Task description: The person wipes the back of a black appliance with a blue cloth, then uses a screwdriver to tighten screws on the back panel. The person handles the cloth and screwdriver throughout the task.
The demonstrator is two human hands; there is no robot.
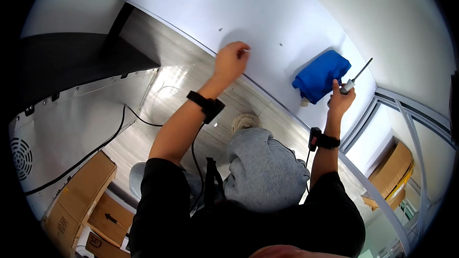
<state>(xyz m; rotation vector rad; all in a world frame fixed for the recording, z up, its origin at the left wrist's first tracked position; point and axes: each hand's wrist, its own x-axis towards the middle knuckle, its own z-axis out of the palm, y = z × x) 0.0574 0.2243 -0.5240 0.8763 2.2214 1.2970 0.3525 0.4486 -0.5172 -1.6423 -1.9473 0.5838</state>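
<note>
And here's the black top [267, 227], plain all over, with short sleeves [160, 205] ending around the elbows! On the left wrist, a wide black band [201, 100] carries a chunky dark box [214, 111], a thin black cable [193, 150] trailing from it. Over to the right: another black strap [330, 142], its small black module [315, 136] flashing a touch of red, with its own dark lead [308, 174]. Below, pale grey-blue denim trousers [267, 172], creased at the knee, and one cream shoe [246, 121]!
</note>
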